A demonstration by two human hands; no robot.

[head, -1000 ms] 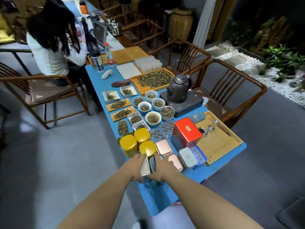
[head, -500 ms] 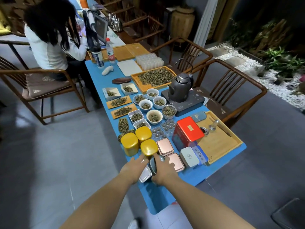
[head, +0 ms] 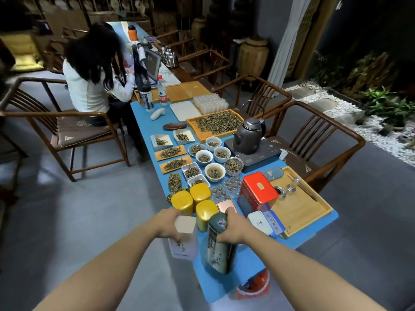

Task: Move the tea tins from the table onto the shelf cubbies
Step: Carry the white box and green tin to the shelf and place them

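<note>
My left hand (head: 168,223) grips a tall white tea tin (head: 184,239), lifted off the near end of the blue table (head: 244,265). My right hand (head: 233,225) holds a tall dark green tin (head: 219,245) with a rounded lid, also raised. Three yellow tins (head: 190,199) stand just beyond my hands. A rose-gold lidded tin (head: 225,205) sits behind my right hand. A large red-lidded tin (head: 258,189), a white tin (head: 260,222) and a blue box (head: 272,219) stand to the right. Shelf cubbies (head: 94,5) show dimly at the far back.
Bowls and trays of loose tea (head: 208,158) fill the table's middle, with a kettle (head: 249,135) on a hob. A wooden tray (head: 298,207) lies at the right. A seated person (head: 94,70) and wooden chairs (head: 323,140) flank the table. A red stool (head: 256,286) stands underneath.
Both hands have lifted their tins up off the table toward me, now held upright. The view has tilted up, showing more of the room's back.
</note>
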